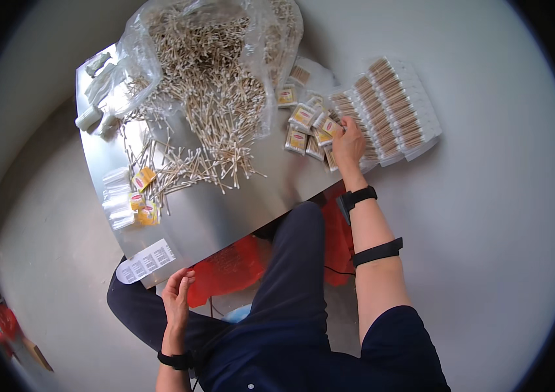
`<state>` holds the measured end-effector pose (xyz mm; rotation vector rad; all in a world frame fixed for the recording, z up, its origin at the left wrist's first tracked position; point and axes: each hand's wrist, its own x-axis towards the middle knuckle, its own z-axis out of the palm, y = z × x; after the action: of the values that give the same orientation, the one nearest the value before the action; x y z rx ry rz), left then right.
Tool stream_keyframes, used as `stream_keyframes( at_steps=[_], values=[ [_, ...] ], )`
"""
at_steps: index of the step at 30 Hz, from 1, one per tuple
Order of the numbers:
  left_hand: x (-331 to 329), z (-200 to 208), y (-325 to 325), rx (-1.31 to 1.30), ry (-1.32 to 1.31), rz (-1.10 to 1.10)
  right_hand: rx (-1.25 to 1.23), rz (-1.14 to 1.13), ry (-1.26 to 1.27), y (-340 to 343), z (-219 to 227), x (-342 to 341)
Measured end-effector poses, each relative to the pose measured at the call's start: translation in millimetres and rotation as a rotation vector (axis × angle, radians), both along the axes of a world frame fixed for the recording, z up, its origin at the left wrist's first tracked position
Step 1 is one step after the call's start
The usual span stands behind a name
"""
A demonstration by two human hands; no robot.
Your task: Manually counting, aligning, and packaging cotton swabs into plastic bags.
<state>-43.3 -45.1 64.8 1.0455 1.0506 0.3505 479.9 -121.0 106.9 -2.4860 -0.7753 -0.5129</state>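
We see tan swabs (224, 130) with white tips and a silver-grey table (238, 208). The small packets (303, 117) show us white, yellow and red (the label sheet (147, 260) is white with dark printed rows). Our trousers (290, 261) are dark navy, our wristbands (174, 360) black, the plastic (228, 269) bright red.

Thumb and palm of the right hand (351, 145) hidden from above; grip on the yellow-labelled swab pack (330, 126) couldn't be told. Lower packs in that heap were partly covered. Clear plastic bag (139, 52) ran off the top edge; left forearm (171, 377) cut by the lower. Red plastic sheeting (228, 269) was half hidden under the worktop (225, 225), blue item (238, 313) mostly behind the legs, kind unclear. Print on the white sheet (147, 262) was too small.
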Motion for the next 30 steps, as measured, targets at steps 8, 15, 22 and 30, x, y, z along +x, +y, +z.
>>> stream_keyframes(
  at_steps=[8,15,22,30],
  values=[
    [54.2,22.8,-14.0,0.01,-0.056,-0.12,-0.373,0.124,0.008,-0.9,-7.9,15.5],
    [112.6,75.8,-12.5,0.025,-0.173,-0.127,0.052,0.224,0.172,-3.1,12.0,-66.9],
    [149.4,175.8,-2.5,0.412,-0.226,-0.072,0.378,0.694,0.127,-26.1,89.3,-236.8],
    [112.5,226.0,-15.2,1.083,-0.077,0.058,0.56,0.718,0.121,-31.5,140.2,-291.6]
  ],
)
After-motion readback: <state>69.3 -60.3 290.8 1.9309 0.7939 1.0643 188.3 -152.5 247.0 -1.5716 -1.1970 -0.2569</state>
